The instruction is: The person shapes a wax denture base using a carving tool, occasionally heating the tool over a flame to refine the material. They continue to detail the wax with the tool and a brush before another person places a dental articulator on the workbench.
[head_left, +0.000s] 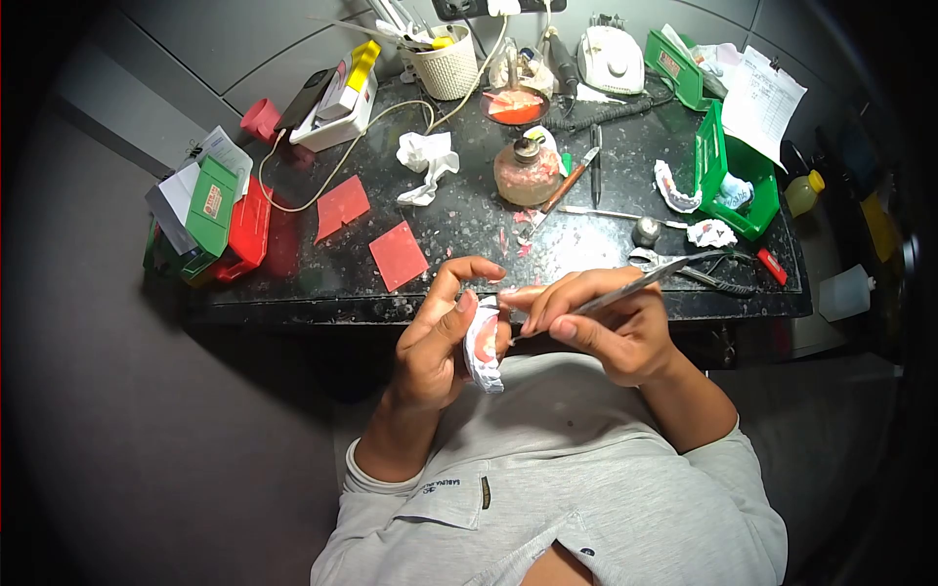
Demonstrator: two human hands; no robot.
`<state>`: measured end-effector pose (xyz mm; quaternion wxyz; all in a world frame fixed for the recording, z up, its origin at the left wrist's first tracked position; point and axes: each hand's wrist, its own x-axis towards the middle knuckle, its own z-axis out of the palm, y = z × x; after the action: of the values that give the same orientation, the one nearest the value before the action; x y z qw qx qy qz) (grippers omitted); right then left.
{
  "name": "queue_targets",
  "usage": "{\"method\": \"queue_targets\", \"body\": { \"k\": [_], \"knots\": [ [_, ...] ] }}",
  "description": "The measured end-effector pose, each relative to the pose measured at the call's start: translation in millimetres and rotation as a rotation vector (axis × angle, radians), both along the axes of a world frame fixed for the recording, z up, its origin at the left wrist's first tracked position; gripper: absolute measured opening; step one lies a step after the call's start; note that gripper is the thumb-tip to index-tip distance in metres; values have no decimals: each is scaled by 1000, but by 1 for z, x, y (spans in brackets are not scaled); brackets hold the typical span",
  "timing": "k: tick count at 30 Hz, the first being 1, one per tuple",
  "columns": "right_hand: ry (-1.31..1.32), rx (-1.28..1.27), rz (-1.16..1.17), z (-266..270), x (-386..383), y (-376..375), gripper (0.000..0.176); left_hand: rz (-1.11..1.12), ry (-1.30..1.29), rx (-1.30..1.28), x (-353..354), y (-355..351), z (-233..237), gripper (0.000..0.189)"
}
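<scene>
In front of my chest, my left hand [430,347] grips a white plaster dental cast [486,377] that carries a pink wax piece [485,337] on its face. The cast is tilted up on edge, and its far side is hidden by my fingers. My right hand [625,337] pinches a slim metal dental carver [637,284] like a pen. Its thin tip reaches down to the left, close beside the cast. Both hands are just off the bench's front edge, above my lap.
Red wax sheets [399,256], an alcohol burner [527,173], a wax knife [575,179] and pliers [718,277] lie on the black bench [332,280]. Another dental cast [676,188] sits near a green box [750,216]. Further left stand stacked green and red boxes [250,227].
</scene>
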<state>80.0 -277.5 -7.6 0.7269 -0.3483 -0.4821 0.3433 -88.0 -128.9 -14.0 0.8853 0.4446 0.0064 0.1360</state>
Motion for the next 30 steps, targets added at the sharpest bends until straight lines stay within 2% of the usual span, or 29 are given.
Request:
{"method": "queue_targets", "body": {
  "k": [3, 4, 5, 7, 9, 11, 13, 15, 17, 19, 22, 30],
  "knots": [
    [-25, 18, -118, 2, 7, 0, 14, 21, -36, 62, 1, -1, 2, 43],
    [-10, 81, -151, 0, 9, 3, 15, 128, -4, 184, 1, -5, 6, 41],
    [-150, 185, -144, -7, 22, 5, 10, 234, 27, 305, 2, -9, 7, 40],
    [-149, 264, -301, -9, 21, 5, 14, 428, -25, 531, 4, -16, 2, 33],
    [-154, 248, -380, -6, 17, 0, 15, 558, -44, 749, 0, -14, -7, 34],
    [-129, 99, -409, -6, 16, -11, 13, 592, -121, 764, 1, -15, -11, 35],
    [-194, 132, -389, -4, 15, -11, 12, 624, -199, 779, 3, -15, -12, 36],
    [-418, 203, -474, 2, 8, -6, 15, 664, -271, 833, 4, -15, -14, 39],
    [-538, 158, -457, 6, 4, -8, 19, 676, -270, 823, 3, -16, -15, 40],
    [-777, 266, -534, 17, 1, -4, 26, 686, -287, 856, 3, -16, -14, 42],
    [-784, 272, -455, 13, -3, -2, 33, 687, -330, 890, 4, -16, -12, 43],
    [-825, 249, -500, 14, -9, -1, 29, 731, -323, 946, 4, -18, -13, 44]
  ]
}}
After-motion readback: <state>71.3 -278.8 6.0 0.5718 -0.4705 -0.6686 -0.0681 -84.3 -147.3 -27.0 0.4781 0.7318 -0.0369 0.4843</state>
